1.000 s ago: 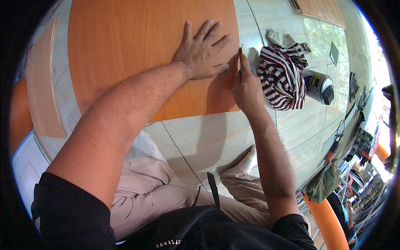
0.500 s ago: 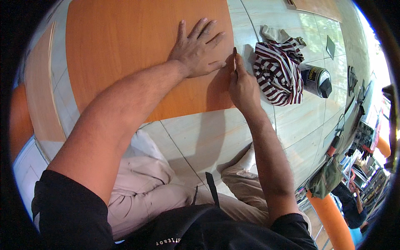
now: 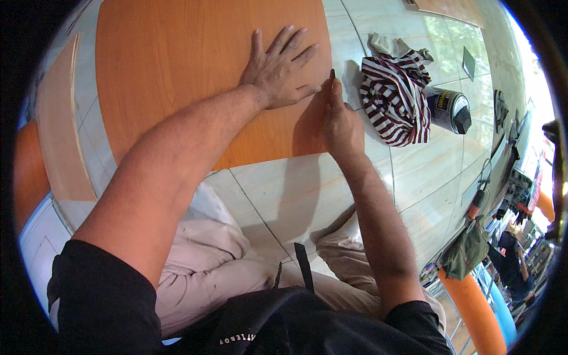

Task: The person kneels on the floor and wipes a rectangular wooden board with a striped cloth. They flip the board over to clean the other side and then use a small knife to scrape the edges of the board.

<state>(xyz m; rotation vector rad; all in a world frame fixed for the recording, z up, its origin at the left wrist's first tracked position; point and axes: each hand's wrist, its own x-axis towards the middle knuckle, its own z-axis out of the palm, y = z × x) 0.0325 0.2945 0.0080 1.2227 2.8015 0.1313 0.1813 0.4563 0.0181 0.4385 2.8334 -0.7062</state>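
Note:
My left hand point(image 3: 283, 70) lies flat with fingers spread on an orange wood-grain board point(image 3: 171, 65), pressing near its right side. At the board's right edge, my right hand point(image 3: 345, 121) is closed around a thin dark-tipped tool point(image 3: 332, 74). Only the tip shows past my thumb, so its kind cannot be made out. That thumb points away from me, along the edge. Just right of this hand, a crumpled maroon-and-white striped cloth point(image 3: 395, 97) rests on the floor.
A dark can point(image 3: 445, 108) lies beside the cloth on the tiled floor point(image 3: 426, 171). Another pale board point(image 3: 59, 124) is at the left. Toward the right are a green bag point(image 3: 464, 254), an orange tube-like object point(image 3: 473, 307) and a person point(image 3: 513, 266) among clutter.
My right hand has turned slightly at the board's edge, and less of the tool shows. My left hand stays in place on the board. The person in the background has shifted.

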